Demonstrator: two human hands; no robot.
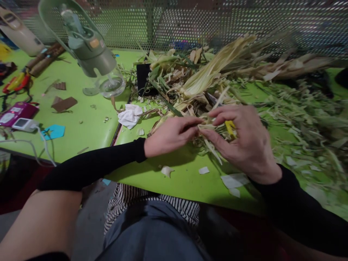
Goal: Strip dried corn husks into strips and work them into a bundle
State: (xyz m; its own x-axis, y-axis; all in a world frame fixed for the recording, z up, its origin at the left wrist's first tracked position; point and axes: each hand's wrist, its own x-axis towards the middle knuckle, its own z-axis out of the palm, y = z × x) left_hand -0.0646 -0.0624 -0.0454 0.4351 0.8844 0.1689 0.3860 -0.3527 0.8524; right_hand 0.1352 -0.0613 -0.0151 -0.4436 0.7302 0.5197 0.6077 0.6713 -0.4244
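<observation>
My left hand [170, 135] and my right hand [241, 139] meet over a green table [179, 177], both pinching the same pale dried leaf strip [208, 125]. The left fingers close on its left end, the right thumb and forefinger on its right end. A small yellow object [230, 127] shows under my right fingers; I cannot make out what it is. Just behind the hands lies a large heap of dried husks and leaves [217, 76]. Both forearms wear black sleeves.
A green bottle with a clear base [89, 47] stands at the back left. A crumpled white tissue [129, 116], cardboard scraps [63, 104], a pink device [16, 112] and a white charger with cable [25, 125] lie left. Leaf litter [304, 123] covers the right. A perforated metal screen [217, 21] closes the back.
</observation>
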